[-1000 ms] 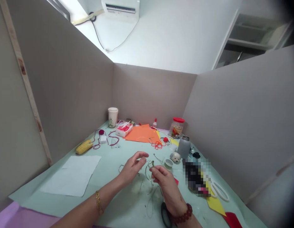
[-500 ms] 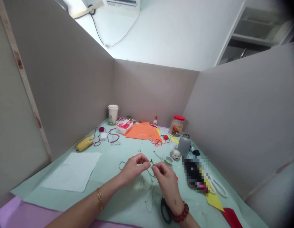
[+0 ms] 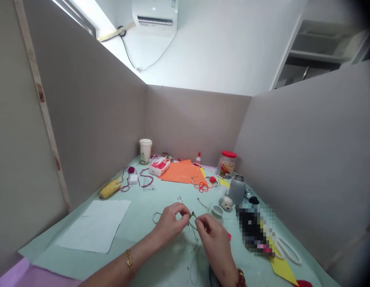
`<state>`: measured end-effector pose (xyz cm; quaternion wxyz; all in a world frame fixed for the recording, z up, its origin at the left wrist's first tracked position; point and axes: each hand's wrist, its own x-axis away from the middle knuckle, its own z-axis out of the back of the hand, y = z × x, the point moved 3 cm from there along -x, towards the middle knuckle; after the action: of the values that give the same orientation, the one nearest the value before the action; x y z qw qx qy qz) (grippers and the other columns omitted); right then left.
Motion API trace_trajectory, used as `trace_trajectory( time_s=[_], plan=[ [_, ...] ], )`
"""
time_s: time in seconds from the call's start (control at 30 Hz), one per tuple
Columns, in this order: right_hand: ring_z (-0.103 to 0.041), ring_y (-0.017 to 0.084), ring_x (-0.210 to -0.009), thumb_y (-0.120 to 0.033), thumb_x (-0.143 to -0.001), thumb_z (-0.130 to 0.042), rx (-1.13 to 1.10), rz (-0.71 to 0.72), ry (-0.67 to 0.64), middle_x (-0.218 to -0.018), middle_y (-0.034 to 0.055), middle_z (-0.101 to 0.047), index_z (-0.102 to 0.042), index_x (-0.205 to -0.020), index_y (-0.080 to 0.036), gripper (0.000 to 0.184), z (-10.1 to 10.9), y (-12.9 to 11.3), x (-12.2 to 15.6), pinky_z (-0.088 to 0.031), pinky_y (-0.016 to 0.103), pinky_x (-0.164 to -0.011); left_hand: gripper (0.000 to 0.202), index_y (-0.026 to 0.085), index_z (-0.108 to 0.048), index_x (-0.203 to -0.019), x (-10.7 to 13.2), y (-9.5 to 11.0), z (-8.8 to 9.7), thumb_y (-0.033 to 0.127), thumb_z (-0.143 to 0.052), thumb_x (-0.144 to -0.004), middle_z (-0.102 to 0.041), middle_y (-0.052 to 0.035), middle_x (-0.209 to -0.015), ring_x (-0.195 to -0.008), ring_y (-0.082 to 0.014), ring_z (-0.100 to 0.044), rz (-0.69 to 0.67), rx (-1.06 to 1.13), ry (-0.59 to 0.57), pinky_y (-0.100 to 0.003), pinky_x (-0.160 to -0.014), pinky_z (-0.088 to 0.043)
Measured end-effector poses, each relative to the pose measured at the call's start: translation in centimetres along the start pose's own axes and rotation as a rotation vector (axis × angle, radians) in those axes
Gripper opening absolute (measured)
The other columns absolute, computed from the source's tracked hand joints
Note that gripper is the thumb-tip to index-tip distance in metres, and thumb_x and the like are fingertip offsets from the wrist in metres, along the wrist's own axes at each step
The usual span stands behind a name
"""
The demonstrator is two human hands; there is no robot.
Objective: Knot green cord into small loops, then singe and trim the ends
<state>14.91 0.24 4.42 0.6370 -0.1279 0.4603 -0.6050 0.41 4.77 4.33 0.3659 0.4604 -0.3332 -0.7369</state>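
Note:
My left hand (image 3: 172,221) is closed in a pinch on a thin green cord (image 3: 192,227), close to a small dark knot or bead (image 3: 193,214). From the other side, my right hand (image 3: 215,236) pinches the same cord between thumb and fingertips. Loose thin strands (image 3: 195,255) hang or lie beneath the hands, too fine to follow. Beyond the right hand sit a small round grey-green tub (image 3: 217,212) and another length of green cord (image 3: 203,204). Partly hidden under my right wrist is a black loop-shaped handle (image 3: 213,277).
A white cloth (image 3: 96,226) lies at left, near a yellow corn-shaped object (image 3: 109,189). Orange sheets (image 3: 181,173), a tissue pack (image 3: 159,166) and a white cup (image 3: 145,151) are at the back. A grey bottle (image 3: 237,190) and dog-face figure (image 3: 226,203) stand right. Grey panels (image 3: 196,119) enclose the table.
The view has tilted up, so the table and hands appear lower in the picture. Both hands keep their pinch on the cord, with the fingertips slightly shifted.

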Motion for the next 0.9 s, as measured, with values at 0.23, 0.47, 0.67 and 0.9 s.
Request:
trace_trajectory(
  time_s=[0.23, 0.47, 0.67, 0.9],
  plan=[
    [-0.038, 0.014, -0.058, -0.035, -0.073, -0.055, -0.26, -0.207, -0.2, -0.057, -0.004, -0.041, -0.049, -0.062, -0.019, 0.02, -1.4, 0.7, -0.4, -0.031, 0.025, -0.054, 0.012, 0.018, -0.055, -0.071, 0.3, -0.6, -0.8, 0.027, -0.05, -0.078, -0.052, 0.0024, -0.064, -0.062, -0.0124, -0.045, 0.198, 0.187, -0.081, -0.021, -0.058, -0.035],
    [-0.032, 0.011, -0.055, -0.031, -0.066, -0.057, -0.346, -0.278, -0.305, -0.054, -0.0059, -0.036, -0.043, -0.056, -0.019, 0.02, -1.8, 1.1, -0.2, -0.027, 0.024, -0.053, 0.013, 0.017, -0.054, -0.072, 0.3, -0.6, -0.8, 0.027, -0.051, -0.079, -0.05, 0.003, -0.065, -0.062, -0.0117, -0.044, 0.193, 0.181, -0.115, -0.022, -0.059, -0.034],
    [-0.042, 0.013, -0.058, -0.027, -0.071, -0.052, -0.443, -0.301, -0.264, -0.057, -0.0044, -0.047, -0.045, -0.06, -0.02, 0.015, -1.1, 0.7, -0.2, -0.033, 0.024, -0.056, 0.013, 0.018, -0.051, -0.075, 0.1, -0.5, -0.7, 0.029, -0.05, -0.081, -0.062, -0.0012, -0.071, -0.068, -0.0136, -0.053, 0.283, 0.462, -0.182, -0.025, -0.068, -0.04],
    [-0.048, 0.015, -0.055, -0.033, -0.076, -0.051, -0.389, -0.266, -0.186, -0.054, -0.0029, -0.051, -0.043, -0.063, -0.021, 0.019, -2.0, 1.9, 0.0, -0.035, 0.026, -0.054, 0.021, 0.017, -0.051, -0.075, 0.5, -0.5, -1.6, 0.036, -0.059, -0.078, -0.059, -0.0001, -0.069, -0.064, -0.0121, -0.053, 0.395, 0.542, -0.122, -0.026, -0.069, -0.042]
  ],
)
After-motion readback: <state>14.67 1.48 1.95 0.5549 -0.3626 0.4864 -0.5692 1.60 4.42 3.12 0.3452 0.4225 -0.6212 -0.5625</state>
